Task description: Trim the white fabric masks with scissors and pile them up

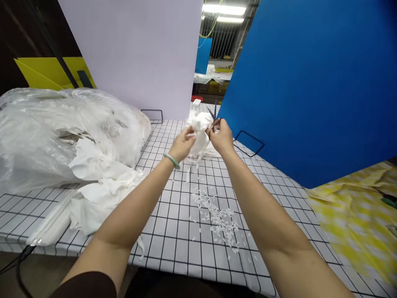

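Observation:
My left hand point(183, 142), with a pale green bangle at the wrist, is closed on a white cloth piece point(198, 138) with thin strips hanging from it. My right hand point(222, 136) grips a pair of scissors point(213, 112), its blades pointing up and away from me beside the cloth. More white fabric lies behind and under the hands. Small white clippings point(221, 221) are scattered over the table in front of me. Left of my left arm lies a heap of white cloth pieces point(102, 186).
A large clear plastic bag point(62, 132) fills the left side of the grid-patterned tablecloth point(173, 236). A lilac panel point(133, 54) and a blue panel point(310, 82) stand at the back, with black wire stands point(248, 143). A white power strip point(51, 221) and yellow checked cloth point(356, 215) flank me.

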`<state>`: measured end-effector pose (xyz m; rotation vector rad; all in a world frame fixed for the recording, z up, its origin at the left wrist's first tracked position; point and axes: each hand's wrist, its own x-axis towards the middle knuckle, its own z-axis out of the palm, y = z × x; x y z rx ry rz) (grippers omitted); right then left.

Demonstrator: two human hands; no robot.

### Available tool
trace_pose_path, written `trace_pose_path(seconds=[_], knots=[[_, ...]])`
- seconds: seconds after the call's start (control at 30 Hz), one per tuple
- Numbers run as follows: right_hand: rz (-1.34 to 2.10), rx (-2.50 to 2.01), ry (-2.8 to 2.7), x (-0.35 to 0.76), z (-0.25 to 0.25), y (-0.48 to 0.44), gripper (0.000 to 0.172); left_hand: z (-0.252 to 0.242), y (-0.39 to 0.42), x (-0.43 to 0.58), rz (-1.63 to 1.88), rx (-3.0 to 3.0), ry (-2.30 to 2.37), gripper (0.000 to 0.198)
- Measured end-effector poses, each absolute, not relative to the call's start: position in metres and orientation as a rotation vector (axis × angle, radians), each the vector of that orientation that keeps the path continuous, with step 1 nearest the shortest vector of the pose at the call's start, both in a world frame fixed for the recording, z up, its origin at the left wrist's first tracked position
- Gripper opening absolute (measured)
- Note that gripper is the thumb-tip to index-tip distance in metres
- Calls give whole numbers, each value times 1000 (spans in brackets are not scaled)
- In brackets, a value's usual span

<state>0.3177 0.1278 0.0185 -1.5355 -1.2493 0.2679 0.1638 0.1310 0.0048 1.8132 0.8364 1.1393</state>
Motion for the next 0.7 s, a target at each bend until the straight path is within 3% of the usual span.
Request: trace_pose_path(seconds=[0.17,0.3,0.43,0.6,0.7], knots=[[561,-1566,-1403,288,-65,82,20,-71,29,108,924,1948,879,12],[982,-1365,-1614,212,-109,39,15,-87,-15,33,1087,1966,1197,15],[1133,-1204,-1691,150,-116,31,21,-88,-15,-26,1274,1860,1629,10],[1169,-1250,-1552,157,-100,13,15,-81,-29,-33,1253,1853,1621,7],[1277,-1202,-1332,186,-88,-21,21,-75,-43,-19,1168,1946,1484,13]])
